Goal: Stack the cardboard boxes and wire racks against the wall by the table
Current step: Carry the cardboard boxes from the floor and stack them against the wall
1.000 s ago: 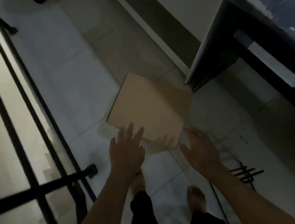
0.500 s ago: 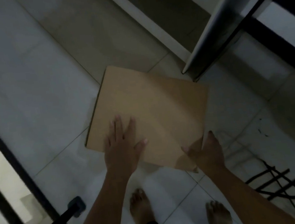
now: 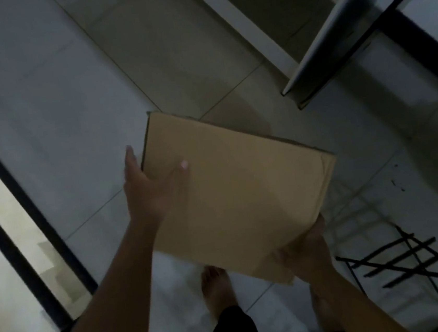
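Note:
A flat brown cardboard box (image 3: pixel 242 187) is held off the tiled floor in the middle of the head view. My left hand (image 3: pixel 152 189) grips its left edge, thumb on the top face and fingers along the side. My right hand (image 3: pixel 306 251) holds the near right corner from below, fingers curled under it. A black wire rack (image 3: pixel 403 262) lies on the floor at the lower right, beside my right forearm. The wall's white baseboard (image 3: pixel 245 23) runs across the top, next to the dark table (image 3: pixel 360 27).
A black stair railing (image 3: pixel 19 221) with a drop behind it borders the left side. My bare feet (image 3: pixel 218 288) stand under the box. The table's edge overhangs the floor at the upper right. The scene is dim.
Both hands went from reaching over the box on the floor to gripping its edges. The box has come up off the floor toward me.

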A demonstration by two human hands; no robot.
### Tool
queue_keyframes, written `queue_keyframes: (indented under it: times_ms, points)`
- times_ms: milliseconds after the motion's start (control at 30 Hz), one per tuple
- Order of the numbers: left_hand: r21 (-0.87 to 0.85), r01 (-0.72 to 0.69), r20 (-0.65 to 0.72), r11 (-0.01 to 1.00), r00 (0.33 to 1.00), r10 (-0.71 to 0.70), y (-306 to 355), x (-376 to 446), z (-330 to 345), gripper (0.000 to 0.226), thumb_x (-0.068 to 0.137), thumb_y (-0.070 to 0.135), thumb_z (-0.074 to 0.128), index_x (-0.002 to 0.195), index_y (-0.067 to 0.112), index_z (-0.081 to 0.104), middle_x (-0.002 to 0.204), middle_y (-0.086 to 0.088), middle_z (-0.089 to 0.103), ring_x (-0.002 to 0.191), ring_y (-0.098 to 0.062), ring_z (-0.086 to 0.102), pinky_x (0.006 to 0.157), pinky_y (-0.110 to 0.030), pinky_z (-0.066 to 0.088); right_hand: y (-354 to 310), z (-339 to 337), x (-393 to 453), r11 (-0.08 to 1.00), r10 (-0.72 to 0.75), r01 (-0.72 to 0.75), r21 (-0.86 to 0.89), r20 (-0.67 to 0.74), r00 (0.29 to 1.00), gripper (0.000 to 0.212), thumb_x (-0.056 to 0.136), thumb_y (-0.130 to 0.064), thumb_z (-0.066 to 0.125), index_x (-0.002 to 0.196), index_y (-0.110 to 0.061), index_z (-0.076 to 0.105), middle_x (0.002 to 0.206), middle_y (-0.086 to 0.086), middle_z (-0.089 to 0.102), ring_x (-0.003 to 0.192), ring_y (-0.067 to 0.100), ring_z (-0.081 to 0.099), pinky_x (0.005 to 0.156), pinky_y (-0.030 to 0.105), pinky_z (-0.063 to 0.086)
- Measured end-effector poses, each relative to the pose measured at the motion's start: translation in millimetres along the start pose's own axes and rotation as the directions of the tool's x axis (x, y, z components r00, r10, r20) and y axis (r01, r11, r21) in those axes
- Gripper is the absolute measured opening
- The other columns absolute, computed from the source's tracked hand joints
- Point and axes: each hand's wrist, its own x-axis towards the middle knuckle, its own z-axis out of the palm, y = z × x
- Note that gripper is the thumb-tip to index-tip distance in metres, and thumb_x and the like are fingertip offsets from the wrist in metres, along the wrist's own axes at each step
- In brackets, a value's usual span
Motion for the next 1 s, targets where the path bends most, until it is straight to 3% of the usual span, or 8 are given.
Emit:
queue_keyframes:
  times_ms: [67, 167, 267, 367, 467, 633, 767, 1000]
  points:
    - [-0.052, 0.110, 0.122, 0.993, 0.987, -0.103, 1.0, 14.5, -1.9, 0.129, 0.059, 0.074, 0.080, 0.159, 0.027, 0.012, 0.160, -0.004, 0.035, 0.141, -0.028, 0.042, 0.113, -0.052, 0.039, -0.8, 3.6, -4.5, 0.963, -0.014, -0.003, 0.270, 0.062, 0.998, 0.114, 0.062, -0.016, 0.090, 0.145, -0.036, 0.014, 0.135, 0.000, 0.045, 0.108, 0.021, 0.053, 0.077, 0.032, 0.054]
    - [0.068, 0.067, 0.125, 0.995, 0.989, -0.075, 5.4, 16.1, -2.7, 0.131, 0.042, 0.088, 0.075, 0.151, 0.029, 0.034, 0.145, -0.002, 0.051, 0.127, -0.028, 0.055, 0.104, -0.051, 0.048, -7.6, 3.9, -16.3, 0.899, 0.022, -0.013, 0.438, -0.015, 1.000, 0.117, 0.047, -0.054, 0.089, 0.143, -0.034, 0.025, 0.132, -0.007, 0.049, 0.115, 0.019, 0.054, 0.096, 0.041, 0.050]
    - [0.183, 0.034, 0.068, 0.983, 0.997, -0.047, 16.8, -2.4, -4.6, 0.130, 0.036, 0.093, 0.070, 0.145, 0.026, 0.043, 0.138, -0.006, 0.054, 0.123, -0.033, 0.055, 0.100, -0.053, 0.050, -13.7, -12.6, -21.1, 0.847, 0.086, -0.017, 0.532, -0.104, 0.991, 0.086, 0.065, -0.065, 0.074, 0.137, -0.028, 0.043, 0.128, -0.005, 0.057, 0.115, 0.019, 0.057, 0.100, 0.041, 0.048]
    - [0.149, 0.035, 0.031, 0.988, 0.999, -0.040, 31.0, -35.9, -13.1, 0.126, 0.038, 0.090, 0.072, 0.142, 0.024, 0.044, 0.136, -0.007, 0.054, 0.121, -0.032, 0.055, 0.098, -0.054, 0.051, -21.8, -42.9, -32.0, 0.874, 0.106, -0.027, 0.485, -0.137, 0.985, 0.064, 0.074, -0.069, 0.064, 0.122, -0.030, 0.050, 0.118, -0.005, 0.061, 0.108, 0.021, 0.059, 0.096, 0.042, 0.050]
    - [0.002, 0.083, 0.059, 0.997, 0.995, -0.083, 52.9, -77.8, -26.7, 0.114, 0.048, 0.076, 0.082, 0.141, 0.024, 0.042, 0.135, -0.001, 0.055, 0.116, -0.026, 0.059, 0.096, -0.051, 0.054, -34.3, -81.1, -57.4, 0.917, 0.053, 0.036, 0.398, -0.212, 0.976, 0.050, 0.084, -0.057, 0.061, 0.119, -0.023, 0.052, 0.109, -0.004, 0.059, 0.102, 0.021, 0.058, 0.084, 0.030, 0.046]
    - [-0.103, 0.118, 0.096, 0.988, 0.990, -0.108, 107.1, -153.1, -54.7, 0.101, 0.063, 0.061, 0.085, 0.146, 0.026, 0.038, 0.136, 0.003, 0.056, 0.120, -0.023, 0.058, 0.102, -0.049, 0.050, -51.5, -155.7, -115.4, 0.941, -0.045, 0.141, 0.306, -0.301, 0.952, 0.051, 0.086, -0.057, 0.059, 0.122, -0.022, 0.054, 0.104, -0.007, 0.061, 0.094, 0.016, 0.059, 0.078, 0.028, 0.046]
    - [-0.109, 0.079, 0.080, 0.991, 0.994, -0.071, 165.5, -219.5, -80.9, 0.091, 0.076, 0.053, 0.080, 0.149, 0.024, 0.035, 0.140, 0.001, 0.053, 0.121, -0.023, 0.056, 0.101, -0.041, 0.048, -58.0, -225.3, -167.4, 0.941, -0.096, 0.176, 0.288, -0.273, 0.957, 0.041, 0.086, -0.056, 0.060, 0.116, -0.030, 0.052, 0.093, -0.025, 0.054, 0.083, -0.002, 0.055, 0.076, 0.028, 0.048]
    - [-0.055, -0.037, 0.042, 0.998, 0.998, 0.039, 257.0, -324.8, -111.3, 0.095, 0.076, 0.064, 0.074, 0.152, 0.026, 0.030, 0.144, 0.000, 0.049, 0.124, -0.023, 0.055, 0.104, -0.047, 0.048, -59.7, -335.1, -248.1, 0.930, -0.151, 0.236, 0.281, -0.293, 0.944, 0.053, 0.086, -0.055, 0.061, 0.125, -0.021, 0.054, 0.108, -0.005, 0.062, 0.096, 0.016, 0.059, 0.082, 0.033, 0.050]
